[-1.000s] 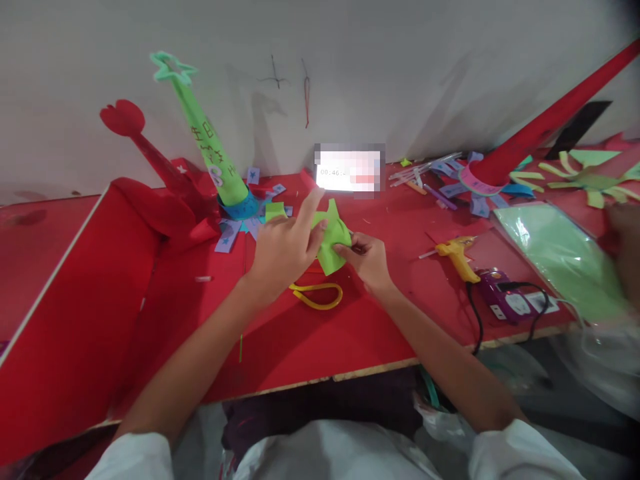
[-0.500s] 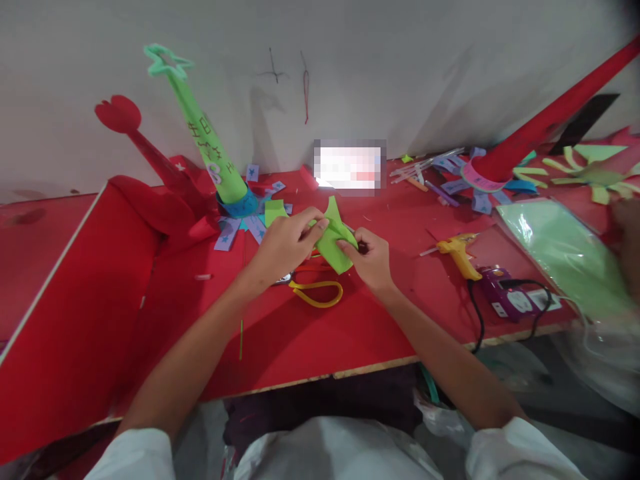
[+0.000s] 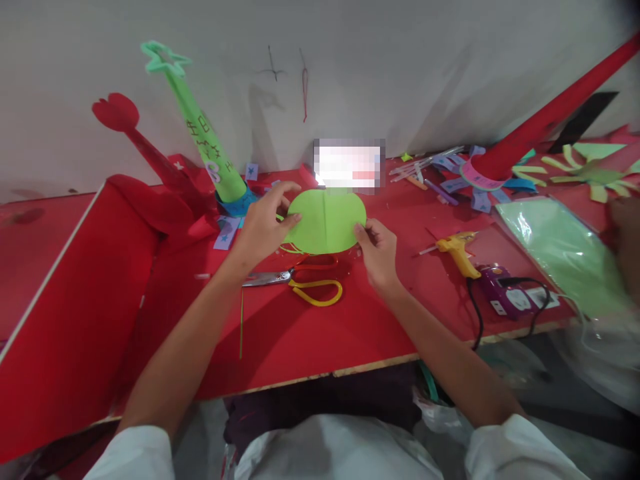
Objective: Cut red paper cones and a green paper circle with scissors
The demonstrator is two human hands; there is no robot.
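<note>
A flat green paper shape (image 3: 326, 222), rounded at both ends with a crease down its middle, is held up over the red table (image 3: 290, 340). My left hand (image 3: 267, 223) pinches its left edge between thumb and fingers. At the right edge, my right hand (image 3: 377, 250) grips it the same way. Just below the paper lie scissors (image 3: 320, 294) with orange and yellow handles, their blades pointing left. A thin green strip (image 3: 241, 327) rests near the blade tips. Behind the paper a blurred bright screen (image 3: 349, 163) leans at the wall.
Left, a green paper cone (image 3: 200, 137) with a star top and a red flower shape (image 3: 117, 113) stand by a red panel (image 3: 75, 313). Right are a yellow glue gun (image 3: 459, 252), a purple device (image 3: 507, 293), a green paper pack (image 3: 565, 253) and another person's hand (image 3: 625, 223).
The green paper, folded between my fingers before, is now opened out flat. My hands have moved apart, and the scissors' blades show more fully.
</note>
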